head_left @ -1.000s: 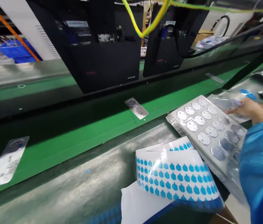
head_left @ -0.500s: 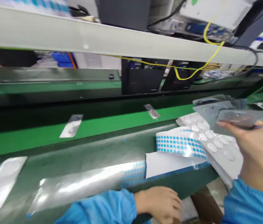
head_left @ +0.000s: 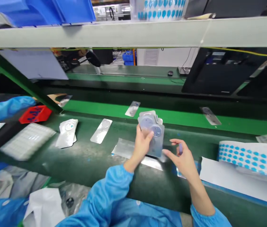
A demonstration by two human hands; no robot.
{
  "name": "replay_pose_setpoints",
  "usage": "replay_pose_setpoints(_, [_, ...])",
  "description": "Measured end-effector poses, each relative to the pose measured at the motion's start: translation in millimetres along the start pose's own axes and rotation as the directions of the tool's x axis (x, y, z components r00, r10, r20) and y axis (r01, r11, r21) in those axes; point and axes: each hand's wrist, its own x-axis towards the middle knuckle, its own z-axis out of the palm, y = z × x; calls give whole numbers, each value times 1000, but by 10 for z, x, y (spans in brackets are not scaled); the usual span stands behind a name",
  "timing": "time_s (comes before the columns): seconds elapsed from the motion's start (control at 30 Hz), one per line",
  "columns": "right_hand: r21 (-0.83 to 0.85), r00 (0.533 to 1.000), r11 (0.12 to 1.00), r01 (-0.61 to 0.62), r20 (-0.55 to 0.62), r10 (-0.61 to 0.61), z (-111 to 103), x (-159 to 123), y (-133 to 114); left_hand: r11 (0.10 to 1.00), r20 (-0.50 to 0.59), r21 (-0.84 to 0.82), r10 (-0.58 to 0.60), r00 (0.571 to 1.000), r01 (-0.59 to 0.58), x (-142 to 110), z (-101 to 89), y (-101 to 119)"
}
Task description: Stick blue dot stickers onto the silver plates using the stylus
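My left hand grips a stack of flat grey pouches with round discs showing through, held upright over the bench. Beside the stack's lower right corner is my right hand, its fingers apart and the thumb tip close to the edge; whether it touches I cannot tell. Something small and purple is at one of its fingers, perhaps a finger cover. Under the hands lies a shiny clear strip. To the left are a single silver pouch and a small pile of similar pouches.
A white sheet with blue dots lies at right. Single pouches rest on the green belt. At left are a white tray, a red bin and a co-worker's sleeve. A shelf beam crosses above.
The view has swung left. The grey pouches, earlier in my right hand above the white trays at right, are now in my left hand. My left hand has risen from the bench's front edge.
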Motion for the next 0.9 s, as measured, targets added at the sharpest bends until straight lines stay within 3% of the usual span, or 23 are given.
replay_pose_setpoints(0.03, [-10, 1000, 1000, -22, -13, 22, -28, 27, 51, 986, 74, 161, 29, 997, -40, 173, -157, 11])
replay_pose_setpoints(0.13, [-59, 987, 987, -153, -53, 149, -159, 52, 255, 930, 214, 354, 19, 977, -95, 633, -534, -18])
replay_pose_setpoints(0.27, [-99, 954, 953, -286, -120, 274, -283, -30, 486, 855, 357, 496, -44, 933, -150, 987, -783, -186])
replay_pose_setpoints(0.4, [-152, 957, 959, -241, -203, 208, -356, -171, 492, 751, 470, 616, -111, 876, -236, 1033, -853, -361])
replay_pose_setpoints(0.53, [-256, 953, 945, -202, -275, 129, -500, -236, 384, 664, 471, 702, -161, 867, -258, 948, -816, -473])
replay_pose_setpoints(0.7, [-24, 956, 965, -260, -146, 254, -601, -184, 416, 591, 473, 751, -168, 865, -296, 905, -746, -393])
replay_pose_setpoints(0.77, [35, 957, 958, -285, -47, 286, -582, -186, 485, 617, 498, 713, -111, 860, -333, 879, -776, -242])
replay_pose_setpoints(0.9, [64, 945, 947, -316, 113, 308, -532, -271, 613, 850, 559, 413, 47, 828, -327, 780, -881, 147])
